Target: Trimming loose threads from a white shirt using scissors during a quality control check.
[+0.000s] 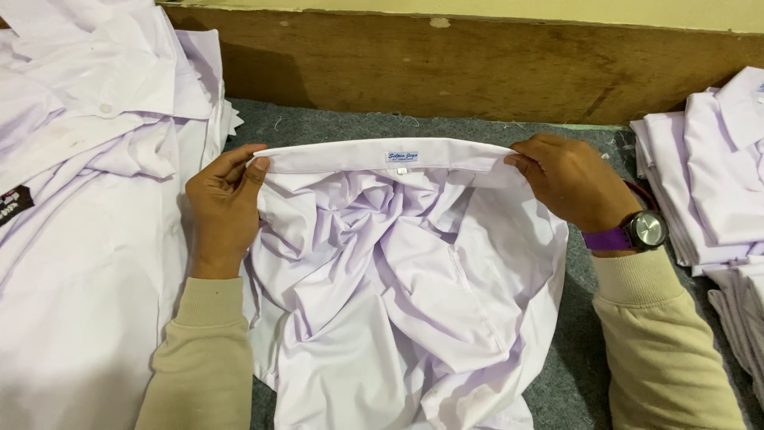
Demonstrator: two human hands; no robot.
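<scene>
The white shirt [398,302] lies crumpled on the grey desk [318,127], its lower part cut off by the frame's bottom edge and its sleeves lost in the folds. The left hand [225,209] pinches one end of the collar [382,155] and the right hand [569,181] pinches the other, holding it stretched flat. A small white rectangular label [402,157] with blue print sits at the collar's middle; a dark tag [14,203] shows on the loose shirts [87,159] at left, and folded shirts [708,183] at right run off the edge.

Loose white shirts [79,159] heaped left; folded shirts [708,183] stacked right; wooden board [446,68] behind grey mat [318,127]
</scene>
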